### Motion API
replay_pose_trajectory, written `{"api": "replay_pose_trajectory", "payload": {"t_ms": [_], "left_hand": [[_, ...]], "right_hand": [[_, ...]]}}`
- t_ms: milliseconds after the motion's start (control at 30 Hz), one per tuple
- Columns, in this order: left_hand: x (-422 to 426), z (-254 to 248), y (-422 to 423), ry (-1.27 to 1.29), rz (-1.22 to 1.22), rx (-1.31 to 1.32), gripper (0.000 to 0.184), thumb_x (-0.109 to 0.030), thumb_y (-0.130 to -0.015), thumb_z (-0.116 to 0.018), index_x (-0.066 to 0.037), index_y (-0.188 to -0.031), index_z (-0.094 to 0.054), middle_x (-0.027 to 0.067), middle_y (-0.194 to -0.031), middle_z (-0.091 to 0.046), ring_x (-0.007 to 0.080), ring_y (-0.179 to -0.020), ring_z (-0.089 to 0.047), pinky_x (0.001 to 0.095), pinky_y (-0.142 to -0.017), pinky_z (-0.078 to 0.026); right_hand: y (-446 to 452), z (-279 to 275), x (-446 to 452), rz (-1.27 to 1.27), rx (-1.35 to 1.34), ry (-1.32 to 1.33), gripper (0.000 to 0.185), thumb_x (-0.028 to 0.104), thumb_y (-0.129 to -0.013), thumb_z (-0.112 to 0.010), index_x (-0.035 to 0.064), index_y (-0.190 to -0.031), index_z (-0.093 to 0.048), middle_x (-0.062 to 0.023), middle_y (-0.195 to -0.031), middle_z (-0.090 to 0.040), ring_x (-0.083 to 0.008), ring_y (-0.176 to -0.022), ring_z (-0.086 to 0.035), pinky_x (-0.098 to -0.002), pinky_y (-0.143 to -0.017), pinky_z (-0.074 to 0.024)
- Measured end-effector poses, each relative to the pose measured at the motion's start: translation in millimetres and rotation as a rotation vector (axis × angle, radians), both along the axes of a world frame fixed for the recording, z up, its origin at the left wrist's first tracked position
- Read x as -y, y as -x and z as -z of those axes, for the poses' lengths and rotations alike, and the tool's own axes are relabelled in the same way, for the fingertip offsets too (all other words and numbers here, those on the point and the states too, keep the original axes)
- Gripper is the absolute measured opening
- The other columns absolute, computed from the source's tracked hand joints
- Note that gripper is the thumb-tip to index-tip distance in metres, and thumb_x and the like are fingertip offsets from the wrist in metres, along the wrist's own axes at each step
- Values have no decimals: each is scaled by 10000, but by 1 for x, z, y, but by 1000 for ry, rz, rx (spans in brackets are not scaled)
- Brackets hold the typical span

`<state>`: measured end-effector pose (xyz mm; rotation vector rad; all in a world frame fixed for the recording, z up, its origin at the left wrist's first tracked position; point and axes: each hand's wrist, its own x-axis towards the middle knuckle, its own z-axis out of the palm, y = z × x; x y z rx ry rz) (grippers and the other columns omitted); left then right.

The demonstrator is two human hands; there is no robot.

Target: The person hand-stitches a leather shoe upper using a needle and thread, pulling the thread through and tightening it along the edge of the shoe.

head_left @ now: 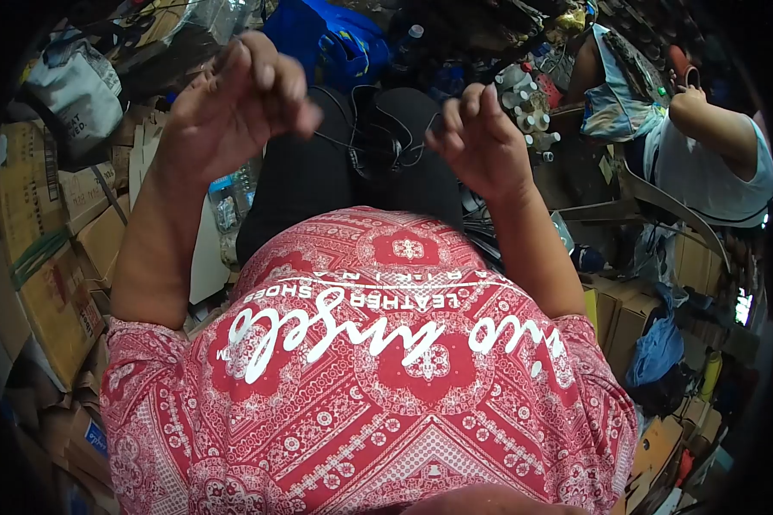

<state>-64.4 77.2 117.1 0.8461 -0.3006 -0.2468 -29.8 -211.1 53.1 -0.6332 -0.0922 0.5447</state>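
Observation:
A tangle of thin black wire (378, 142) lies on the dark trousers between my thighs. My left hand (236, 99) is raised on the left with its fingers curled, the fingertips slightly blurred. A strand runs from the tangle to those fingertips. Lower and to the right, my right hand (483, 142) is also raised, fingers bent and closed near another strand that rises from the same tangle. The exact grip points are hard to make out against the dark cloth.
Flattened cardboard (39, 257) is piled at the left, below a white printed bag (76, 90). A blue bag (326, 39) stands ahead. Plastic bottles (528, 107) cluster at the right. Another person in a white shirt (704, 163) sits beyond them.

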Motion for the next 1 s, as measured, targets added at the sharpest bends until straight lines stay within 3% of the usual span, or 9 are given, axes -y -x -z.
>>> {"api": "replay_pose_trajectory", "payload": {"t_ms": [67,133,200,333,433,533,600,733,1000], "left_hand": [[-23,13,-2,-205,371,41,271,-324,-968,-500,-65,-914,-560,23,-756,-562,136,-744,-570,257,-672,-439],[-28,23,9,-1027,187,97,184,-208,-895,-608,-37,-826,-600,17,-694,-548,145,-727,-574,243,-594,-422],[-54,37,11,-1534,83,637,90,-94,-811,-649,-18,-843,-614,49,-725,-549,181,-716,-573,263,-613,-435],[-169,-3,10,-1925,-426,193,157,-58,-800,-633,-21,-952,-642,83,-919,-619,188,-850,-603,302,-751,-477],[-373,-33,15,-2026,-881,52,245,-196,-870,-618,-66,-1074,-659,73,-1016,-667,187,-926,-630,287,-848,-452],[-336,-59,24,-2456,-966,88,278,-233,-878,-622,-74,-1103,-658,79,-1061,-670,174,-963,-630,284,-852,-452],[-300,-19,4,-2188,-918,47,277,-224,-862,-635,-81,-1097,-667,105,-1017,-673,191,-942,-634,293,-848,-455],[-92,33,-20,-1681,-332,292,340,-84,-812,-645,-98,-1151,-654,79,-1071,-600,175,-1014,-560,289,-838,-470],[77,88,-41,-1259,179,658,263,-96,-775,-701,-66,-1033,-664,93,-1025,-606,259,-953,-598,344,-828,-472]], "right_hand": [[-2,11,21,-354,264,146,264,330,-945,-537,76,-877,-564,-24,-791,-574,-152,-781,-565,-317,-815,-450],[23,-1,28,-350,467,917,190,215,-928,-579,31,-951,-622,-23,-855,-623,-103,-786,-557,-244,-758,-442],[34,12,45,-432,592,1231,184,148,-909,-603,17,-1031,-643,-32,-923,-657,-95,-847,-573,-259,-768,-457],[39,52,156,-108,480,1677,213,151,-872,-622,38,-1047,-666,-93,-910,-684,-147,-837,-626,-292,-767,-486],[57,56,294,197,258,1968,239,188,-847,-656,26,-1021,-685,-106,-910,-699,-129,-840,-646,-265,-777,-483],[82,66,389,233,91,2206,241,200,-855,-637,32,-1020,-687,-137,-943,-698,-203,-871,-671,-292,-792,-492],[71,80,382,-43,174,2332,287,218,-848,-630,46,-1074,-670,-166,-980,-684,-272,-922,-662,-336,-829,-489],[41,55,207,-449,442,1849,454,63,-864,-519,158,-1307,-537,-167,-973,-523,-312,-914,-530,-372,-868,-426],[5,32,36,-87,598,1223,207,12,-805,-655,100,-984,-710,-40,-876,-584,-139,-822,-592,-278,-745,-480]]}}
